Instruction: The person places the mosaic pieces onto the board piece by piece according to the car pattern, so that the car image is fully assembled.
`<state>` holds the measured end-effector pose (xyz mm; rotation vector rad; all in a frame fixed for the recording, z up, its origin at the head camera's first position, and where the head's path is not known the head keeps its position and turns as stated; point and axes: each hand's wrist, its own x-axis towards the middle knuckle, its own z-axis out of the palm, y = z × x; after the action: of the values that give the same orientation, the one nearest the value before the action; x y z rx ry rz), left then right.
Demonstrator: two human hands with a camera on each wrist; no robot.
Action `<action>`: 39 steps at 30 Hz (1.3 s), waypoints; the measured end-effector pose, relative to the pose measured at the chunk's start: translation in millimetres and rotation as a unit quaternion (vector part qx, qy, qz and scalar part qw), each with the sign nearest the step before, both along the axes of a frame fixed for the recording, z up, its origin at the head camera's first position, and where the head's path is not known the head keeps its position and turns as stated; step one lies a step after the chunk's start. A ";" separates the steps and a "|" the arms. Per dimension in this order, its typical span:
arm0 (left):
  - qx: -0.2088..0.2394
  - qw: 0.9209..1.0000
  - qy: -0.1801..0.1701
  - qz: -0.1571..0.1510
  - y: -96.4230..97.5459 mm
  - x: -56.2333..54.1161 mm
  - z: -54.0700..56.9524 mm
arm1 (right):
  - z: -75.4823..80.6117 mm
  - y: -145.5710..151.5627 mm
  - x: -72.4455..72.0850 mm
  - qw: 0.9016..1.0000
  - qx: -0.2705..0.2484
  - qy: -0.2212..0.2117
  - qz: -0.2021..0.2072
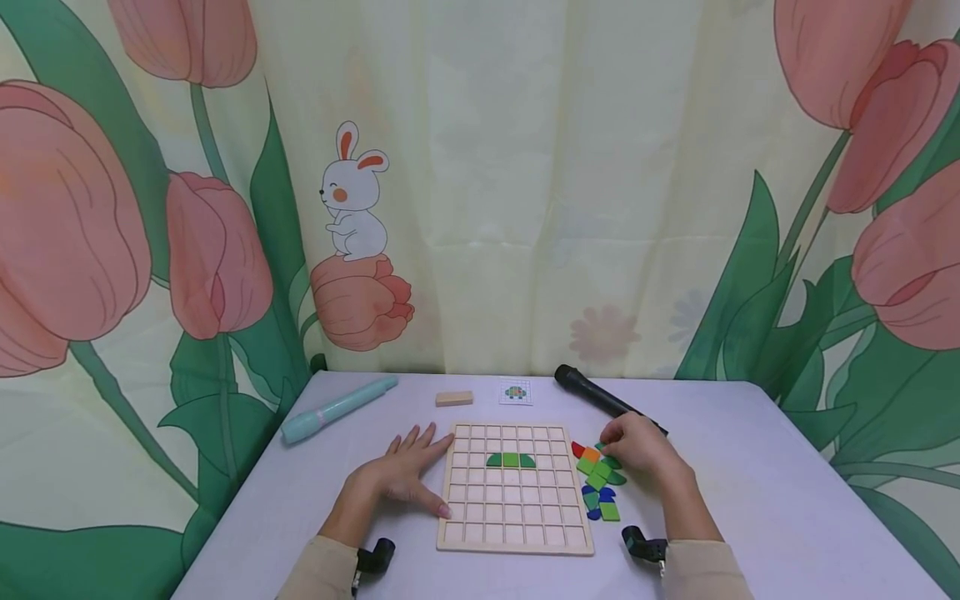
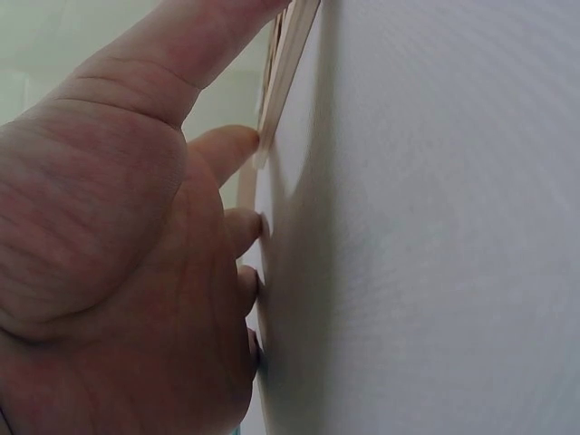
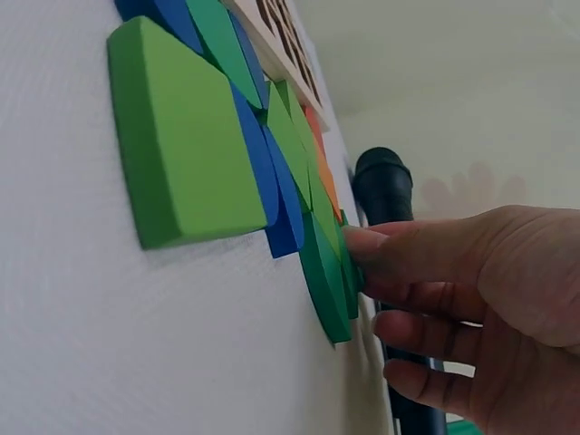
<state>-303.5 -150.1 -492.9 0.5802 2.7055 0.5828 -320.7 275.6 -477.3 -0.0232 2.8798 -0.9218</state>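
Observation:
A wooden grid board (image 1: 516,540) lies flat on the table, with a light green square (image 1: 511,460) between two dark green quarter-round pieces, one on the left (image 1: 494,460) and one on the right (image 1: 527,460). My left hand (image 1: 408,471) is spread beside it, thumb and index fingertip at its left edge. Right of the board lies a pile of coloured pieces: light green squares (image 3: 186,136), blue ones (image 1: 608,493), an orange one (image 1: 592,454) and a red one (image 1: 577,449). At the pile's far end my right hand (image 1: 641,446) pinches a dark green piece (image 3: 349,272) between thumb and index finger.
Behind the board are a wooden block (image 1: 454,399) and a small pattern card (image 1: 516,392). A black microphone (image 1: 600,393) lies just beyond my right hand. To the far left rests a light teal tube-shaped object (image 1: 337,410). A printed curtain (image 1: 495,183) hangs behind the table.

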 end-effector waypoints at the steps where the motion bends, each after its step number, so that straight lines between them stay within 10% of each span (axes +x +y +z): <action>1: 0.000 1.000 0.001 0.000 0.0 -0.2 -0.1 | 0.0 -0.4 0.1 1.000 0.002 0.000 -0.001; 21: -0.006 1.000 -0.005 0.005 0.4 -1.7 -1.7 | -2.2 -9.6 -0.6 0.999 -0.038 0.017 0.002; 39: -0.002 1.000 0.001 0.003 0.0 -1.4 -2.2 | 9.6 -36.5 -1.5 0.985 -0.105 0.133 0.044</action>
<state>-304.9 -150.1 -495.1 0.5710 2.7105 0.5776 -322.2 239.1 -467.8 -0.3136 2.9701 -1.2898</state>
